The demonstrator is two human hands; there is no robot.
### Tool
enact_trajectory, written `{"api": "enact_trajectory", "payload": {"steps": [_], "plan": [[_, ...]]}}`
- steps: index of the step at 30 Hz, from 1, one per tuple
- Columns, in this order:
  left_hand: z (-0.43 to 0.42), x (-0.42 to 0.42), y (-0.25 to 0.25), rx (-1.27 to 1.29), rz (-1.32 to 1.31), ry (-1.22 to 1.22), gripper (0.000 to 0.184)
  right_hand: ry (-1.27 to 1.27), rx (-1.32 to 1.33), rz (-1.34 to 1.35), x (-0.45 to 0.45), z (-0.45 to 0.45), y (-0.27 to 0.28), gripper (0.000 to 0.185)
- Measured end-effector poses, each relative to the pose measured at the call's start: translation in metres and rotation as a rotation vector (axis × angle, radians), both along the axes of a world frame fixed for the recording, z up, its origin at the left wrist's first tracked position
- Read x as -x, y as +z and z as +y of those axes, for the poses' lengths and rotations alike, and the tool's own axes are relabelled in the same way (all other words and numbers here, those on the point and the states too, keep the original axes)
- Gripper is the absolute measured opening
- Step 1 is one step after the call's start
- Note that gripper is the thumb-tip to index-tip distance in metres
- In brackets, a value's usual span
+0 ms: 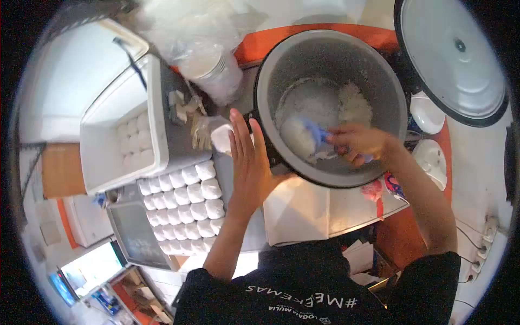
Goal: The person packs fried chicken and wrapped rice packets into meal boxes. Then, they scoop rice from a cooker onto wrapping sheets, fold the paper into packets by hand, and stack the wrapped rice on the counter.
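Observation:
A large grey pot (330,46) stands open, with white rice low inside, heaped at the right (355,105) and lower left. My right hand (357,142) reaches into it, its fingers closed round a blue scoop (318,132) whose lower end is blurred over the rice. My left hand (252,162) is raised just outside the pot's left rim, fingers stretched out and thumb pointing towards the pot, holding nothing. Left of that hand, rows of white wrapped bundles (184,203) lie side by side.
An open white box (89,162) at the left holds more white bundles. Plastic-wrapped cups (214,73) stand behind. The pot's lid (455,54) rests upper right, above white appliances (430,160). A folded brown sheet (298,208) lies before the pot.

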State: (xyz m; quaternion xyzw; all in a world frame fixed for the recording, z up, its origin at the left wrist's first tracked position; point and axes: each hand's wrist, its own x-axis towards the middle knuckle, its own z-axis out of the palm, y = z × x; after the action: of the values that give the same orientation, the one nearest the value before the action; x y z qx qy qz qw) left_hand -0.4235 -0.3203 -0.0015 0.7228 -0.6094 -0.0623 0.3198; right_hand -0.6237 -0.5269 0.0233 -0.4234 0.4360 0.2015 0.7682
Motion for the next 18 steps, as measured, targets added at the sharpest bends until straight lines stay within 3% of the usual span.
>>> {"api": "enact_trajectory", "payload": {"steps": [3,4,6,7,9,12,15,18], "plan": [[0.044,0.024,-0.021,0.104,-0.048,0.079,0.135,-0.255,-0.117,-0.194,0.032,0.01,0.032,0.025],[0.069,0.039,-0.023,0.098,0.106,0.077,0.12,-0.288,-0.136,-0.288,0.047,0.019,0.04,0.026],[0.126,0.07,-0.056,-0.152,0.17,0.015,0.106,-0.361,-0.199,-0.466,0.082,0.053,0.043,0.027],[0.149,0.083,-0.065,-0.358,0.159,-0.023,0.088,-0.378,-0.245,-0.515,0.096,0.075,0.042,0.028],[0.213,0.1,-0.144,-0.464,0.146,-0.144,0.069,-0.412,-0.37,-0.601,0.119,0.132,0.032,0.032],[0.267,0.116,-0.194,-0.513,-0.011,-0.267,0.053,-0.66,-0.426,-0.454,0.154,0.226,-0.038,0.037],[0.286,0.118,-0.216,-0.504,-0.14,-0.378,0.049,-0.606,-0.118,-0.046,0.13,0.282,-0.073,0.044],[0.292,0.117,-0.215,-0.453,-0.262,-0.385,0.042,-0.079,1.055,0.032,0.114,0.323,-0.148,0.049]]}}
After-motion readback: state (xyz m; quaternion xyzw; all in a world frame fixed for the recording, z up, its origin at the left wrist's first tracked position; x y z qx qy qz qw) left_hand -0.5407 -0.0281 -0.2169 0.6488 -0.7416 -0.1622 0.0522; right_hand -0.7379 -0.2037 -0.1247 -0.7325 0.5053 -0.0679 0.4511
